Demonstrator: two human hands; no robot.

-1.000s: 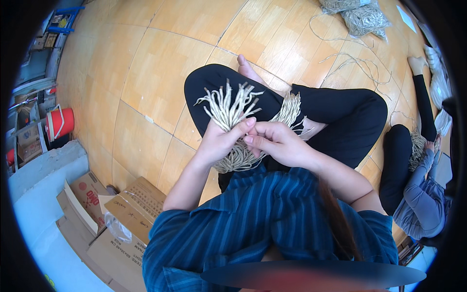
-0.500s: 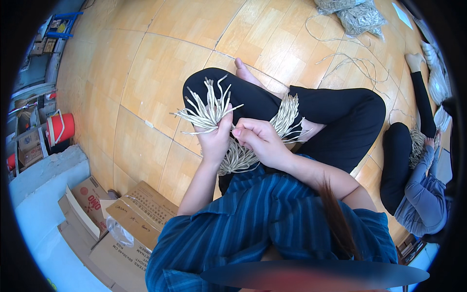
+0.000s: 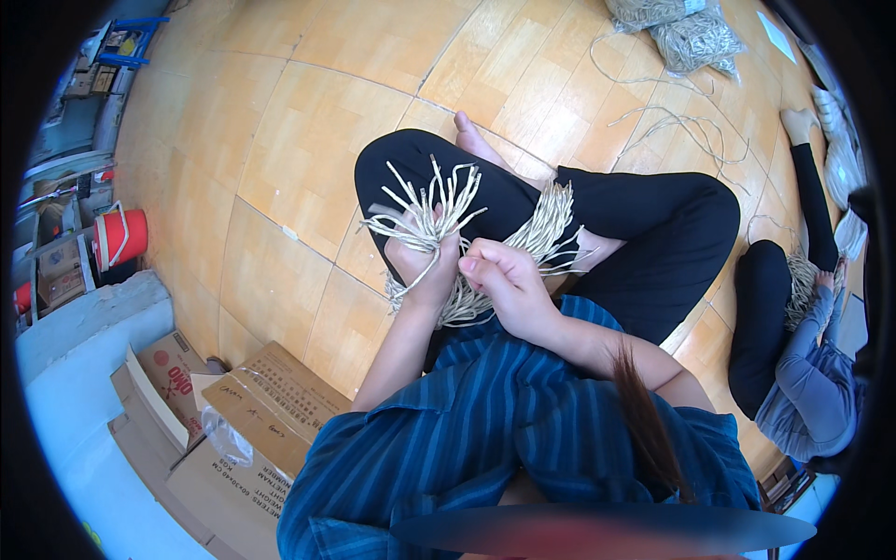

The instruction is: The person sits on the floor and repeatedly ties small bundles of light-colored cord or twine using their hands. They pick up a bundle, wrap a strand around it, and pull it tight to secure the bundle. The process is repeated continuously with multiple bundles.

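Note:
My left hand is closed round a bundle of pale beige twisted cords, whose cut ends fan out above the fist over my left knee. Close beside it, my right hand is pinched shut, its fingertips near the left fist; what they grip, if anything, is too small to make out. More of the same cord hangs below my hands. Another cord bunch lies across my crossed legs, just beyond the right hand.
On the tiled floor ahead lie loose cord strands and clear bags of cord. Cardboard boxes stand at lower left, a red bucket above them. Another person sits at right, hand on more cord.
My left hand has shifted right, turning the bundle so its cord ends point more upward. My right hand moved slightly right and down, staying pinched beside it.

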